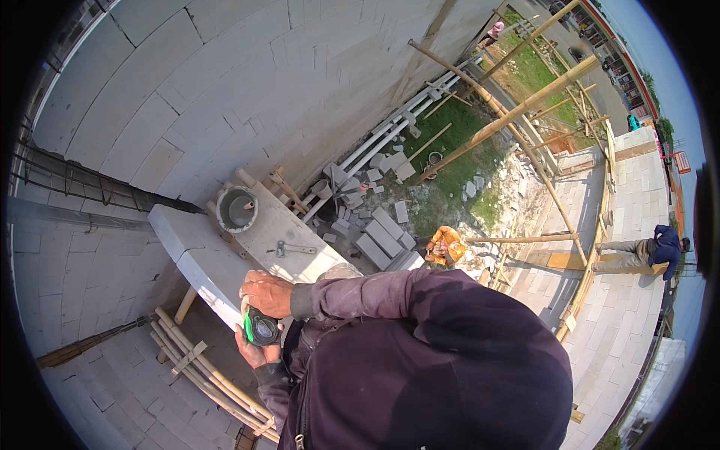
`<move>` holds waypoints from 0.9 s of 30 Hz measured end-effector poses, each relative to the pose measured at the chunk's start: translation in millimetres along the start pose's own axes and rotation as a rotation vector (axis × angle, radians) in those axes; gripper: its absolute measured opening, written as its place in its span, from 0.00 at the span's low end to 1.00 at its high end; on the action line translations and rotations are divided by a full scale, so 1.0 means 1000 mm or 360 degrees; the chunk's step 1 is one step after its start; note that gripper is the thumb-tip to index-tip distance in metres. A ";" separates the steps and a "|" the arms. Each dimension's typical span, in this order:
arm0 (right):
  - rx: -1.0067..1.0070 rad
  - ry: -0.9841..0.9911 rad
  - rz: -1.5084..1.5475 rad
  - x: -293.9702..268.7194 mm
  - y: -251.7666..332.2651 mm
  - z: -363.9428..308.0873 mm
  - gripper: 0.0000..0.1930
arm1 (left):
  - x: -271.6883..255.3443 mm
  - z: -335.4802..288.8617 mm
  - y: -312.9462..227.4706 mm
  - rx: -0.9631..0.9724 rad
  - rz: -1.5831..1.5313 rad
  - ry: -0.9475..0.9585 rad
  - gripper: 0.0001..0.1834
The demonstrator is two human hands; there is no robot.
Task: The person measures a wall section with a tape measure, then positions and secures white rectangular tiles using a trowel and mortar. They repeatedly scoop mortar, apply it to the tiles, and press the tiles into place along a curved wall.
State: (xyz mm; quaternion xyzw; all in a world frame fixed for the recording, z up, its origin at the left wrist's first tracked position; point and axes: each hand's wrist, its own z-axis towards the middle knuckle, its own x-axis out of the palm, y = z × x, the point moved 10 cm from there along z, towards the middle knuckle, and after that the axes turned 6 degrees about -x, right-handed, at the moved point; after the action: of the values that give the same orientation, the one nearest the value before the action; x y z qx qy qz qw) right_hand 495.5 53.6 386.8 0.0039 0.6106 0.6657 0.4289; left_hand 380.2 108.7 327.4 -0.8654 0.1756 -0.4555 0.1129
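Observation:
A round tape measure (262,328), black with a green edge, sits in my left hand (255,351), its fingers and thumb around the case. Just above it my right hand (268,292) is closed, with curled fingers at the upper end of the case. A short pale strip shows beneath those fingers; most of what they pinch is hidden. Both hands are beside a long white block (202,274) laid along the wall top. Dark sleeves cover my forearms. Farther along, a hammer-like tool (294,248) lies on a grey ledge (289,223).
A bucket of grey mix (237,208) stands on the ledge by the tall block wall (225,97). Bamboo poles (517,112) cross the right side. Far below lie loose blocks (381,238) and a person in orange (445,246). Another person (652,251) bends over the far wall.

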 end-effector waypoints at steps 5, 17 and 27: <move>0.0919 -0.0407 0.0068 -0.068 -0.158 -0.100 0.09 | 0.009 0.056 0.001 -0.0350 0.0245 -0.0033 0.32; 0.3038 -0.0583 -0.0431 0.007 -0.225 -0.505 0.17 | -0.046 0.180 -0.030 -0.0814 0.0665 -0.0364 0.24; 0.2441 -0.0159 -0.0190 0.129 -0.175 -0.448 0.17 | -0.077 0.253 -0.061 -0.1005 0.1172 -0.0407 0.19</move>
State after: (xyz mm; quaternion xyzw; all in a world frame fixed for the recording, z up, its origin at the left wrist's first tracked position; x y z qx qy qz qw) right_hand 276.1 -255.1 62.7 0.2972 0.8803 0.0310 0.3686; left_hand 561.6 204.7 149.8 -0.7869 0.5834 -0.2003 0.0193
